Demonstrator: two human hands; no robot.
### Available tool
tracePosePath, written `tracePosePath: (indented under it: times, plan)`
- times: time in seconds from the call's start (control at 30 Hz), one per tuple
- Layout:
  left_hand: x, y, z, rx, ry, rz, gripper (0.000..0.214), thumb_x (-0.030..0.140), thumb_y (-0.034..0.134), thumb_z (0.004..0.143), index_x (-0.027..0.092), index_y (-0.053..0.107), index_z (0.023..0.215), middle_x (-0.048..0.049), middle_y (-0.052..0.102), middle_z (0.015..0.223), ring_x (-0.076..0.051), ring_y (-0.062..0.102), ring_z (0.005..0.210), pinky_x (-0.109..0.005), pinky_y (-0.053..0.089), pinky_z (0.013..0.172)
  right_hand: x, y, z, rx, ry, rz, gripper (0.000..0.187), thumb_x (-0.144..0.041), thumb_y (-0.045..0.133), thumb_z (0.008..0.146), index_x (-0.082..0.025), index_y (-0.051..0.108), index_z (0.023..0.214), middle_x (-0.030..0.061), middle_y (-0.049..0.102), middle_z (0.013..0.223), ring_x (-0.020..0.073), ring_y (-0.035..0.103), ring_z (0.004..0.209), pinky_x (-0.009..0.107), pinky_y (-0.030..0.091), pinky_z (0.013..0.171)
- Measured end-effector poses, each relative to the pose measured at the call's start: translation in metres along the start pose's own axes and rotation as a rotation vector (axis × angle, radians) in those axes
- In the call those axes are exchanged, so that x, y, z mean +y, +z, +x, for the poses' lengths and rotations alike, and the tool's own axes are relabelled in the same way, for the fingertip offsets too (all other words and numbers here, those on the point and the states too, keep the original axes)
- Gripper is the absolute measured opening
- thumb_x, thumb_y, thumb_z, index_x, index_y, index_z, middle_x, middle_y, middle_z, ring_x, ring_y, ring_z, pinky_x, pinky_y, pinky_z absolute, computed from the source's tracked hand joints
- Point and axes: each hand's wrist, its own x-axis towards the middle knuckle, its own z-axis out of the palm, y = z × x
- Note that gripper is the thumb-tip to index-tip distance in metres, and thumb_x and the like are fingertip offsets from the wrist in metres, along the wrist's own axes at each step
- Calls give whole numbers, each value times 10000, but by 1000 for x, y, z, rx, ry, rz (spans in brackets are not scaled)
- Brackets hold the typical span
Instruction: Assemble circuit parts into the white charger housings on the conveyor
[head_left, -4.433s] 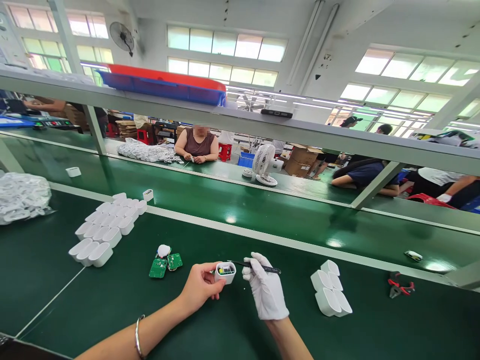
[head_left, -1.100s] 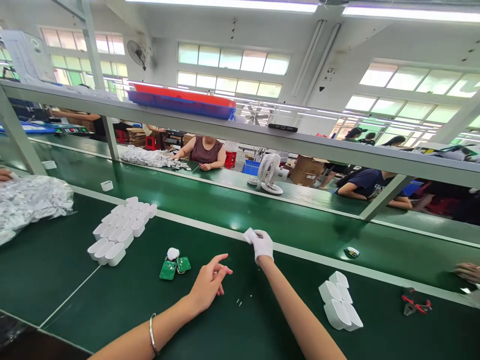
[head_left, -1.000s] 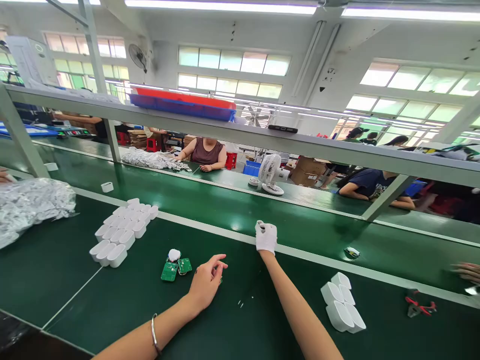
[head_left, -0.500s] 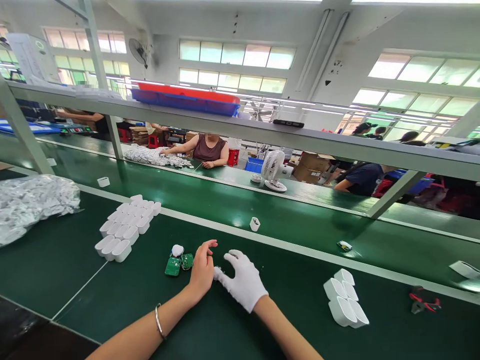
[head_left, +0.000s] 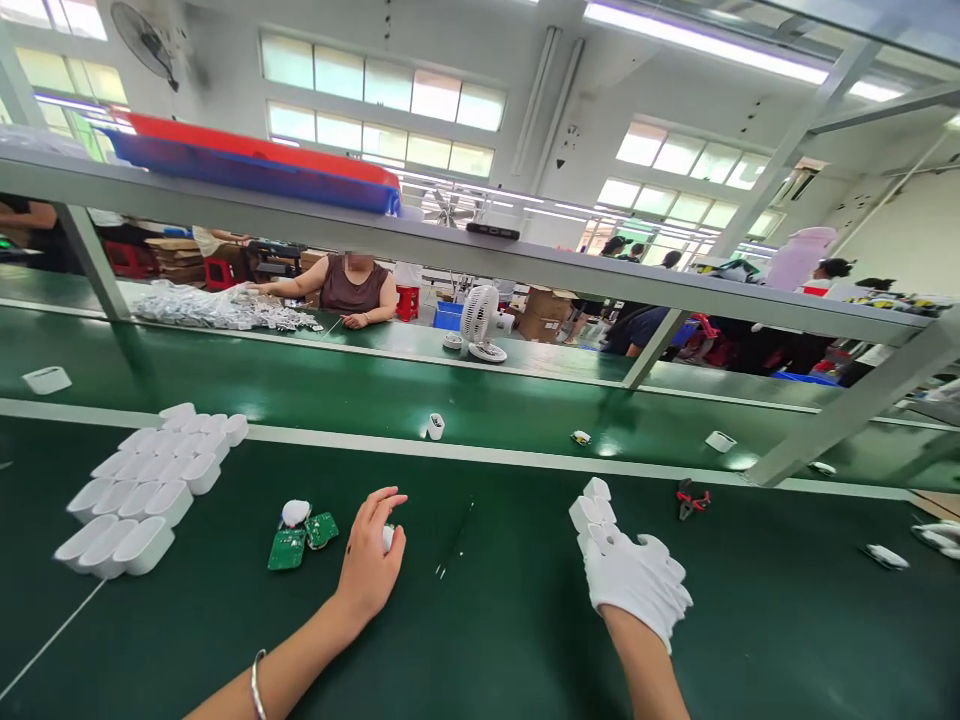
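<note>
My bare left hand (head_left: 373,552) rests over the green work surface (head_left: 517,620), its fingers loosely bent around a small white piece (head_left: 388,538) that the hand partly hides. Just left of it lie green circuit boards (head_left: 287,550) with a round white part (head_left: 295,513) beside them. On the right, my gloved right hand (head_left: 634,580) reaches onto a small cluster of white oval plastic cups (head_left: 591,510). Its fingers look spread, and the glove covers the nearest cups. Between my hands lie a few tiny slender bits (head_left: 441,571).
Rows of white cups (head_left: 146,490) stand at the left. Red-handled pliers (head_left: 691,499) lie beyond my right hand. White parts (head_left: 436,427) sit on the green strip behind a pale divider. Overhead runs a shelf with red and blue trays (head_left: 255,165). Opposite, a person (head_left: 358,290) sits near a fan (head_left: 480,320).
My right hand has left my left hand's side and moved right, onto the white cups. My left hand has stayed near the circuit boards. The view has turned right.
</note>
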Motion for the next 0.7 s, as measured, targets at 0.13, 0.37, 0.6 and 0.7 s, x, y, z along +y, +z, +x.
tracePosePath:
  times: [0.13,0.37,0.6,0.7]
  plan:
    - [3,-2,-1,-37,56,-52,364,100,452,765,238,583,1076,-70,524,1238,-226,541,1102,-386,458,931,-23,3,-9,65,20,32,315,-361,464,781,-198,722,858,201,593,1047,376,495,986,514,410,725]
    - [14,-3,-10,-343,173,-164,628,224,647,720,239,434,1311,-90,473,1355,-249,464,1220,-407,393,1027,-111,8,-80,-221,-530,726,263,-355,506,809,-245,717,697,86,626,961,224,601,842,351,493,752]
    - [-9,-15,24,2,9,-204,449,207,601,757,215,513,1197,-69,595,1202,-214,580,1074,-343,461,941,-154,30,-105,-320,-552,849,316,-343,513,810,-228,639,1077,109,598,1102,238,595,958,362,509,792]
    - [-20,-24,37,58,42,-149,452,151,550,774,230,490,1215,-56,566,1245,-197,559,1109,-335,444,962,-166,40,-114,-399,-727,539,341,-308,646,705,-242,638,1039,109,589,1155,298,550,1049,425,476,855]
